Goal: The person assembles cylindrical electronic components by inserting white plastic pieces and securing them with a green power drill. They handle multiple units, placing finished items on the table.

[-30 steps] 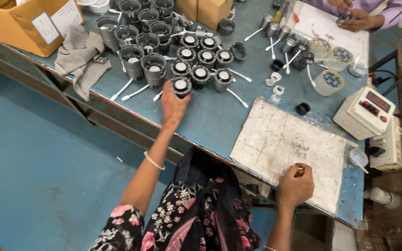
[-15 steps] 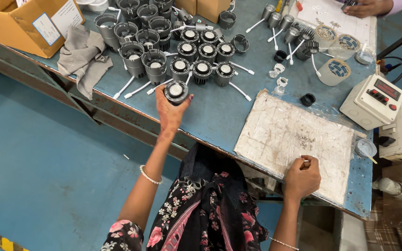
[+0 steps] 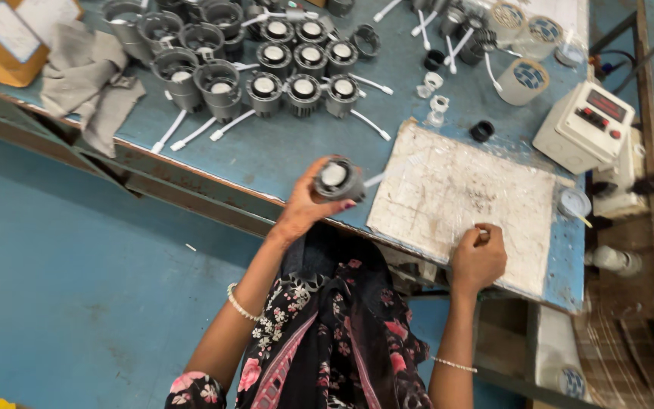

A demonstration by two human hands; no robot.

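My left hand (image 3: 304,203) holds a small round grey lamp housing (image 3: 337,178) with a white centre, lifted above the near edge of the blue workbench (image 3: 281,148); a white cable trails from it. My right hand (image 3: 478,257) is closed around a small thin object, resting on the stained white work board (image 3: 456,189). Rows of similar round grey housings (image 3: 304,87) with white leads stand further back on the bench.
Larger grey housings (image 3: 206,76) sit at the back left beside a grey cloth (image 3: 85,83) and a cardboard box (image 3: 1,30). A white meter box (image 3: 584,125), a white cup (image 3: 522,79), and small black and white rings (image 3: 482,130) lie at the right.
My left hand has taken one housing from the front row and drawn it back toward me over the bench edge. My right hand stays on the board.
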